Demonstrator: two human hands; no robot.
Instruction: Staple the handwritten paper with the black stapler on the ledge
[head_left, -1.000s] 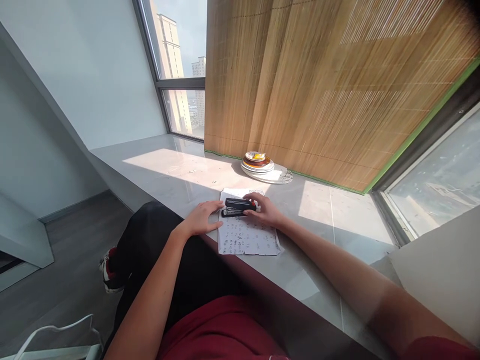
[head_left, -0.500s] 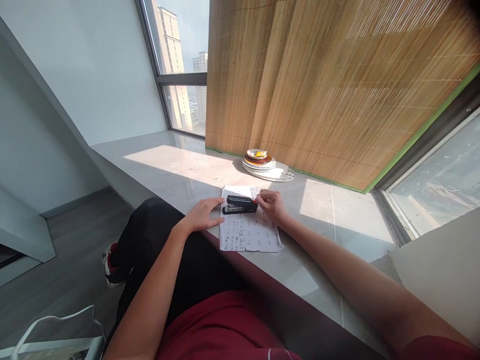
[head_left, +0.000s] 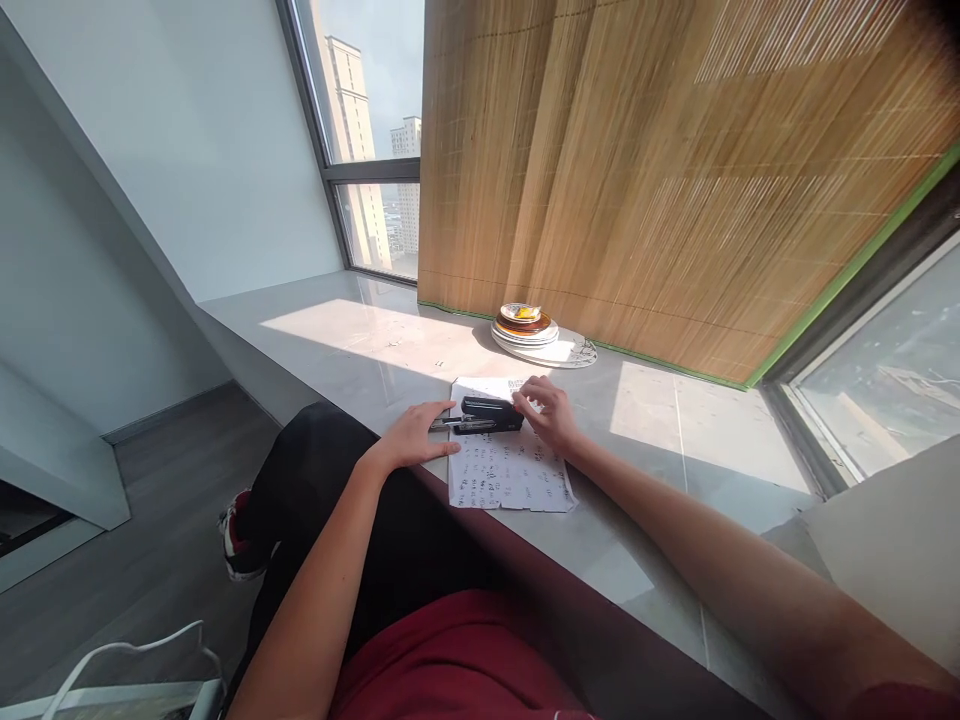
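A black stapler (head_left: 493,414) lies on a sheet of paper (head_left: 514,480) covered in handwriting. From the stapler's left end a thin metal part (head_left: 444,423) sticks out between the thumb and fingers of my left hand (head_left: 409,436). That hand rests at the paper's left edge, thumb and fingers spread, gripping nothing. At the stapler's other end is my right hand (head_left: 549,410), its fingers bent and pressed to the stapler's end near a small red spot. What the fingertips hold there is partly hidden.
Behind the paper, stacked plates (head_left: 529,332) sit on the pale stone ledge (head_left: 360,345). A bamboo blind (head_left: 600,180) hangs behind them, beside a window (head_left: 375,220). My knee (head_left: 311,450) is left of the ledge's front edge. A white-framed object (head_left: 127,695) stands at lower left.
The thin metal part now juts out of the stapler's left end. My right hand's fingers have loosened and shifted slightly at the other end. The whole view has moved a little.
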